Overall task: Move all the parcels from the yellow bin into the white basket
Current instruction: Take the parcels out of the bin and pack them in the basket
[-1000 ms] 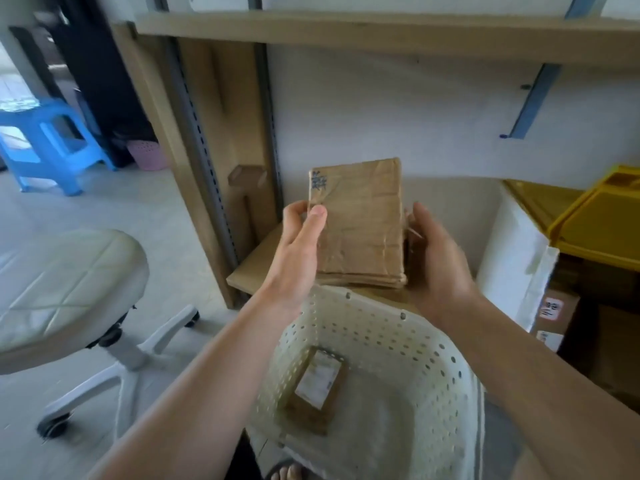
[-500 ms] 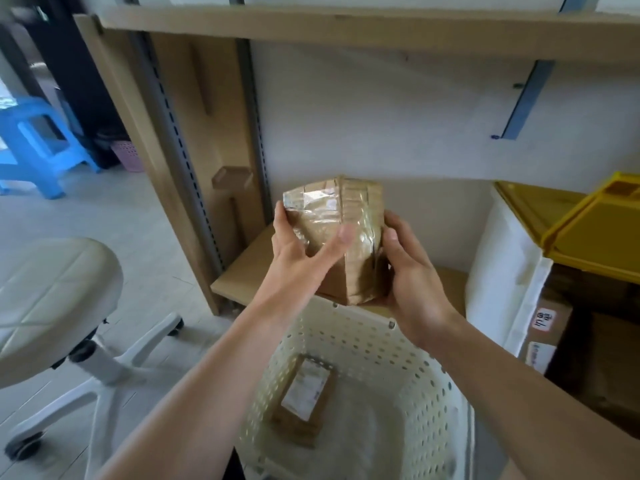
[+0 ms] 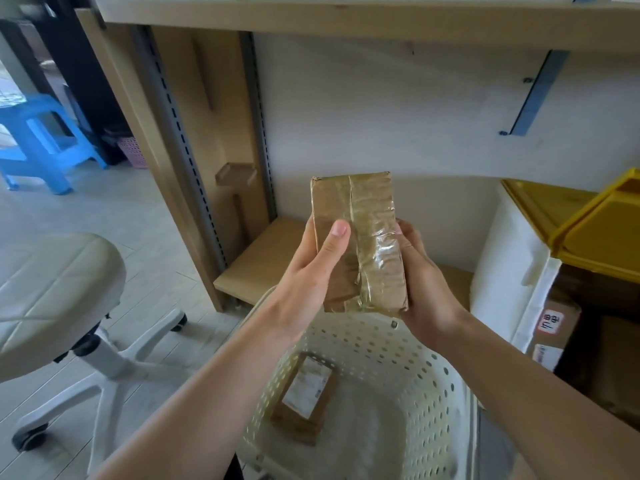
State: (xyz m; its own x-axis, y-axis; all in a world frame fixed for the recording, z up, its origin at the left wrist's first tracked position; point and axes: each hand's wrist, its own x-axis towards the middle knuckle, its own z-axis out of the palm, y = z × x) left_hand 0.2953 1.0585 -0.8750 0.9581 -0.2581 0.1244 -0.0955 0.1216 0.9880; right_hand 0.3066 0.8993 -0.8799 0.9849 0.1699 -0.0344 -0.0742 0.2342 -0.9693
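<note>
Left hand [image 3: 311,271] and right hand [image 3: 424,292] gripping taped parcel [image 3: 360,240] between them, above white basket [image 3: 408,368]

Two bare hands are seen, the left hand [image 3: 304,271] and the right hand [image 3: 426,289]. Two brown taped cardboard parcels are counted outside the bin: one upright parcel [image 3: 356,237] gripped between both hands, and one labelled parcel [image 3: 304,396] lying in the single white perforated plastic basket [image 3: 415,393]. One yellow plastic bin [image 3: 595,233] is seen at the right, with at least one more labelled brown box [image 3: 557,327] visible beneath it. One cream padded swivel stool [image 3: 52,299], one blue plastic stool [image 3: 38,140] and one small pink basket [image 3: 130,152] are counted on the floor.
</note>
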